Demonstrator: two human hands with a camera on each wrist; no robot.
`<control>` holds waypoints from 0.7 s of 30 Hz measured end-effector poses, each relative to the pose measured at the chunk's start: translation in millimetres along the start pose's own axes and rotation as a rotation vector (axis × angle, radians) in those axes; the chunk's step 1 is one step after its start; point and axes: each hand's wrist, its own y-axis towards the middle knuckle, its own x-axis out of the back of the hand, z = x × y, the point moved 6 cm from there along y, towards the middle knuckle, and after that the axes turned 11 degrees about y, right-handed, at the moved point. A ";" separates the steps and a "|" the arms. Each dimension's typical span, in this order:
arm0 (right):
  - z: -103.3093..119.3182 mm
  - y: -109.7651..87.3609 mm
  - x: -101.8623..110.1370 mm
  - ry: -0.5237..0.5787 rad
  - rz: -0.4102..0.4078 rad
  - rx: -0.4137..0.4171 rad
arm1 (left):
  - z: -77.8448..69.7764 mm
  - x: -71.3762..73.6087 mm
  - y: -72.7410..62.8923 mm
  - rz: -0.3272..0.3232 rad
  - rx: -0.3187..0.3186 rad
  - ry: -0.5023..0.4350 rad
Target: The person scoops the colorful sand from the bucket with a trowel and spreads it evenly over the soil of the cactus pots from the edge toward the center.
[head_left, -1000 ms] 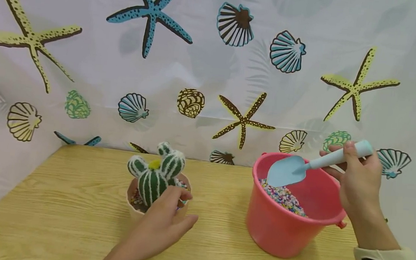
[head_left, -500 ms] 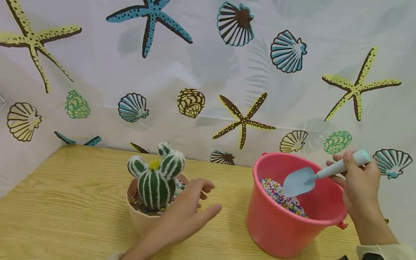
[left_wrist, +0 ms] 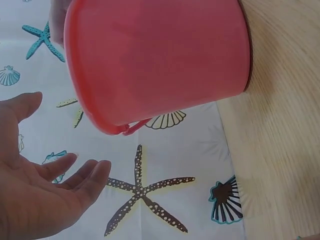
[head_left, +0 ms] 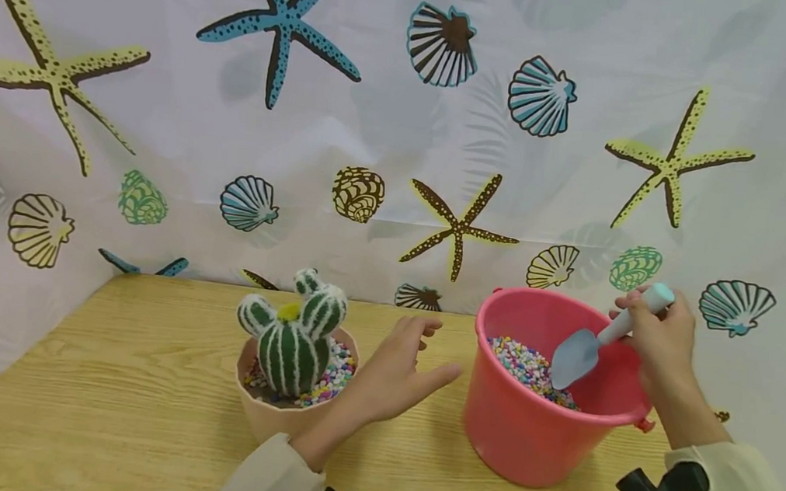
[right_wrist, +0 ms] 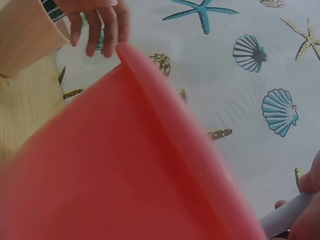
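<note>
My right hand [head_left: 665, 339] grips the handle of a light blue toy shovel [head_left: 576, 359] over the red bucket [head_left: 530, 437]. The blade points down into the bucket, its tip at the colourful beads [head_left: 519, 362]; whether it is sunk into them I cannot tell. Between pot and bucket hovers my left hand [head_left: 399, 375], holding nothing, thumb spread towards the bucket; its loose fingers also show in the left wrist view. A knitted green cactus [head_left: 292, 357] stands in a beige pot [head_left: 266, 414], with more beads [head_left: 336, 373] around its base.
Pot and bucket stand on a wood-grain table [head_left: 108, 376]. Behind them hangs a white cloth [head_left: 376, 119] printed with starfish and shells. The bucket's raised rim lies between the two hands.
My left hand has moved right, away from the cactus pot towards the bucket. My right hand has lowered and tilted the shovel, bringing its blade deeper into the bucket.
</note>
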 end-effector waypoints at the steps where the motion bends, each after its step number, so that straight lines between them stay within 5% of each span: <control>1: -0.3 1.1 -1.1 -0.008 0.007 0.002 | -0.1 -1.5 2.6 0.005 0.001 -0.001; 5: 0.0 4.8 -5.0 -0.041 0.026 0.020 | -0.4 -7.8 12.3 0.028 0.015 -0.016; 15: 3.8 5.4 -21.6 -0.336 0.075 0.096 | -4.3 -17.5 29.5 0.063 0.040 -0.011; 21: -1.3 2.6 -31.0 -0.465 0.195 0.134 | -6.6 -22.5 36.4 0.087 0.038 -0.009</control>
